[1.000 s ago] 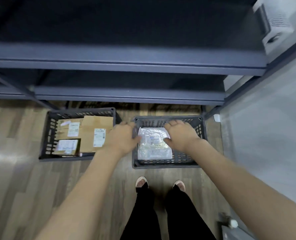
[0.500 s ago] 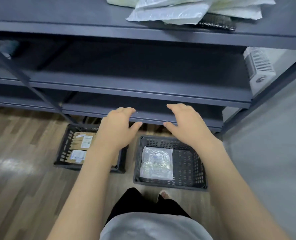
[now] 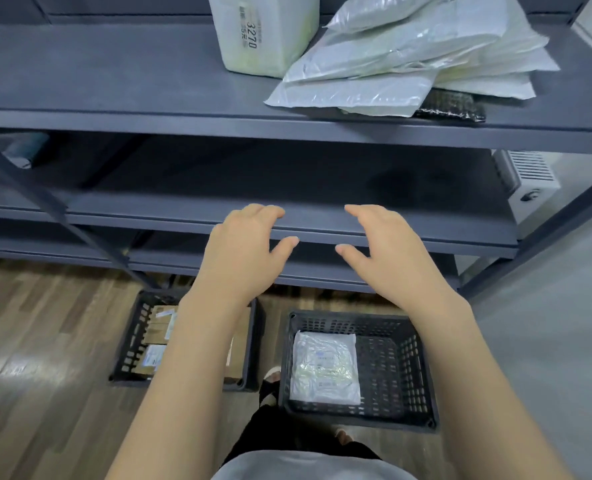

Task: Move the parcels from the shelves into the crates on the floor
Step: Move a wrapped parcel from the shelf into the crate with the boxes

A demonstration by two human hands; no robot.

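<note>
Both hands are raised in front of the grey metal shelves, palms down, with open air around them. The left hand (image 3: 242, 252) and the right hand (image 3: 388, 252) are near each other but apart, thumbs pointing inward across the gap. Each grip is released: fingers loosely bent, holding nothing, touching nothing that can be made out.

Behind the fingertips runs the front edge of the middle shelf (image 3: 426, 216), whose surface is bare where it shows. Above it, the upper shelf (image 3: 97, 77) carries a pile of pale plastic mailers (image 3: 391, 64), their corner hanging just over the front edge, beside an upright white pack (image 3: 263, 32).

On the wooden floor (image 3: 38, 341) sit two dark crates with a narrow gap between them. The right crate (image 3: 405, 375) holds one white parcel (image 3: 324, 368) against its left wall, with the rest of its bottom open. The left crate (image 3: 132, 344), partly hidden by the left forearm, holds cardboard boxes (image 3: 159, 327).
</note>
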